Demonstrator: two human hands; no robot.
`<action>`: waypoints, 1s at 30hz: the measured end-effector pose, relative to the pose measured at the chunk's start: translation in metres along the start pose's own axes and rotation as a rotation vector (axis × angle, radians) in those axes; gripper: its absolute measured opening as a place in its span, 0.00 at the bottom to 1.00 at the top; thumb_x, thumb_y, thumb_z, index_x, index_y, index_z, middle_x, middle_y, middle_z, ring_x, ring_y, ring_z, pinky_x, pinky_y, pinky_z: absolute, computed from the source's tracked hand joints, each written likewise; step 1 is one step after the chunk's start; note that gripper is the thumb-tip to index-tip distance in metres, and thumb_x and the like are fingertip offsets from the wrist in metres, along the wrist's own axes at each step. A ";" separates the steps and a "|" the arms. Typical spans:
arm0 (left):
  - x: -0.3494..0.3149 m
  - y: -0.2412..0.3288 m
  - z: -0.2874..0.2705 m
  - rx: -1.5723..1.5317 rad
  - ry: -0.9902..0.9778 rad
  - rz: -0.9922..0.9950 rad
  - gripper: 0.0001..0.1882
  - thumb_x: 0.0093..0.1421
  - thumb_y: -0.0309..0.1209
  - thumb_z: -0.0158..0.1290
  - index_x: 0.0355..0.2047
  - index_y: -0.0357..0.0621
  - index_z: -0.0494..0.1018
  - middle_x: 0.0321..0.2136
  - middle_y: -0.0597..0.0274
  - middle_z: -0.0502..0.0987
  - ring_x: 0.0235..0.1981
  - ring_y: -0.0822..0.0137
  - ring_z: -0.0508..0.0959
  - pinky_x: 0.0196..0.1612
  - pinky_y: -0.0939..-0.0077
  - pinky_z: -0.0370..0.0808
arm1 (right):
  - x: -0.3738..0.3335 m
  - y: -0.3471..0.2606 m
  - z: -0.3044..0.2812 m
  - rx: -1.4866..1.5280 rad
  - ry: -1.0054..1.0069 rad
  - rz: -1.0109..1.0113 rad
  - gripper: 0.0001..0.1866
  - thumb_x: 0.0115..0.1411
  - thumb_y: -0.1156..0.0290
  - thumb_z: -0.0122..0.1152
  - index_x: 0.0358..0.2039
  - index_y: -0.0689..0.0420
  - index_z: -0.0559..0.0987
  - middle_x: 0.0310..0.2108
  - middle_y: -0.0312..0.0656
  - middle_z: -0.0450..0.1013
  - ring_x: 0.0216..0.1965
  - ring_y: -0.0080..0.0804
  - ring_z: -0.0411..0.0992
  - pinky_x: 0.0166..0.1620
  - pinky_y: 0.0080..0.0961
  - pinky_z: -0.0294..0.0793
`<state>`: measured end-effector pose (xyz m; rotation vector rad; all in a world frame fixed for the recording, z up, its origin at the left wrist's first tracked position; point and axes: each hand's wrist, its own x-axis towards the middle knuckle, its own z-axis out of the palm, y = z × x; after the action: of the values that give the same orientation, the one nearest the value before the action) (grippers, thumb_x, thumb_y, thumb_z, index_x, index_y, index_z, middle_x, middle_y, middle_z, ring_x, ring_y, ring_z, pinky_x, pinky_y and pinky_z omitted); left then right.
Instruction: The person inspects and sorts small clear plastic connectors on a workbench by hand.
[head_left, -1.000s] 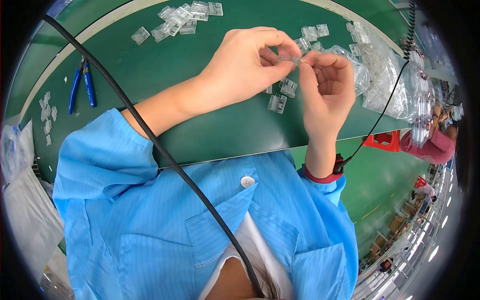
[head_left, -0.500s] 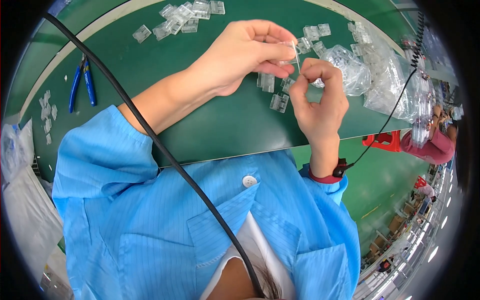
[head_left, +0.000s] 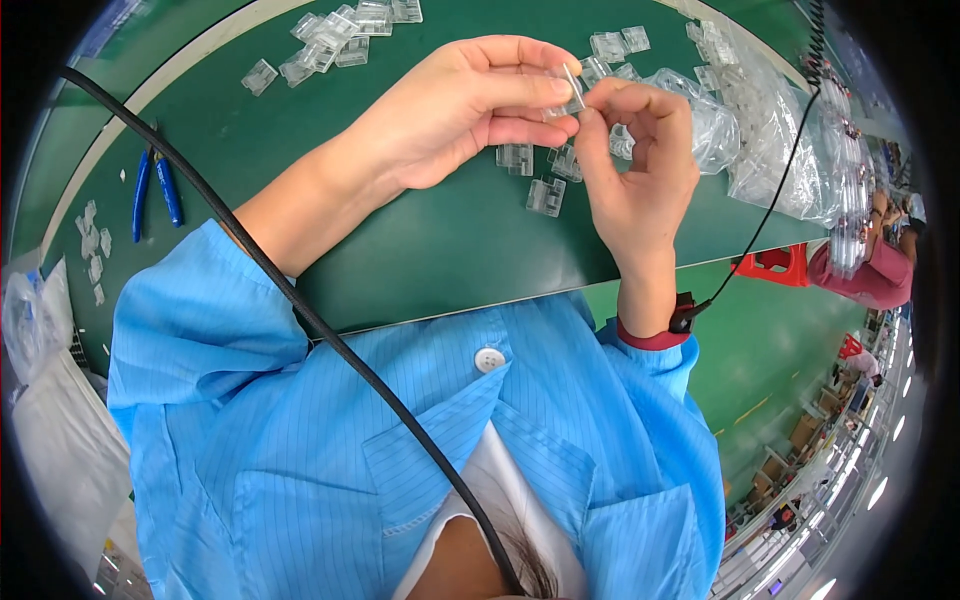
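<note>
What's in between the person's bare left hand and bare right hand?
A small clear plastic piece with a thin pale edge. The bare left hand holds it and the bare right hand is close by that edge. The head view shows this.

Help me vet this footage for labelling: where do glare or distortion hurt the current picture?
Head view: bright glints break up the clear bag; head view: the fisheye bows the far edge of the green table and darkens the corners; head view: the clear piece in the left hand is hard to outline.
</note>
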<state>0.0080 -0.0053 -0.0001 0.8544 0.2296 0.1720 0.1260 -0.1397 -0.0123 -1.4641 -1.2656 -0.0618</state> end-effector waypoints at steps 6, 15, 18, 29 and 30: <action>-0.001 0.000 0.003 0.114 -0.031 0.002 0.16 0.61 0.26 0.52 0.49 0.38 0.70 0.35 0.61 0.77 0.36 0.70 0.80 0.41 0.80 0.79 | 0.008 -0.012 -0.020 0.355 0.045 0.392 0.11 0.55 0.80 0.61 0.38 0.65 0.73 0.34 0.42 0.75 0.36 0.25 0.75 0.37 0.19 0.75; -0.002 -0.004 0.005 0.238 -0.070 0.081 0.19 0.61 0.27 0.53 0.52 0.40 0.68 0.36 0.62 0.76 0.36 0.72 0.79 0.42 0.79 0.78 | 0.017 -0.013 -0.020 0.589 -0.067 0.675 0.09 0.55 0.79 0.61 0.36 0.64 0.73 0.33 0.44 0.76 0.32 0.25 0.74 0.35 0.19 0.74; 0.000 -0.006 0.005 0.198 -0.075 0.099 0.20 0.59 0.29 0.55 0.51 0.37 0.69 0.36 0.60 0.76 0.35 0.69 0.79 0.43 0.77 0.78 | 0.013 -0.006 -0.023 0.710 0.007 0.682 0.09 0.55 0.81 0.60 0.36 0.65 0.72 0.33 0.45 0.76 0.30 0.27 0.74 0.34 0.20 0.74; -0.003 0.001 -0.002 0.119 -0.073 -0.003 0.12 0.61 0.27 0.52 0.44 0.38 0.72 0.35 0.60 0.77 0.36 0.71 0.80 0.42 0.80 0.78 | 0.000 -0.010 -0.058 0.417 0.262 0.557 0.12 0.54 0.85 0.59 0.36 0.63 0.67 0.32 0.44 0.73 0.31 0.31 0.76 0.35 0.26 0.78; -0.002 0.001 -0.003 0.117 -0.075 0.005 0.11 0.61 0.27 0.52 0.44 0.38 0.72 0.35 0.60 0.77 0.37 0.71 0.80 0.43 0.80 0.78 | 0.000 -0.007 -0.061 0.434 0.246 0.539 0.12 0.54 0.85 0.59 0.36 0.63 0.68 0.32 0.44 0.73 0.33 0.31 0.76 0.37 0.26 0.78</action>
<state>0.0054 -0.0032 -0.0007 0.9757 0.1685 0.1321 0.1563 -0.1862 0.0139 -1.3198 -0.6070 0.3613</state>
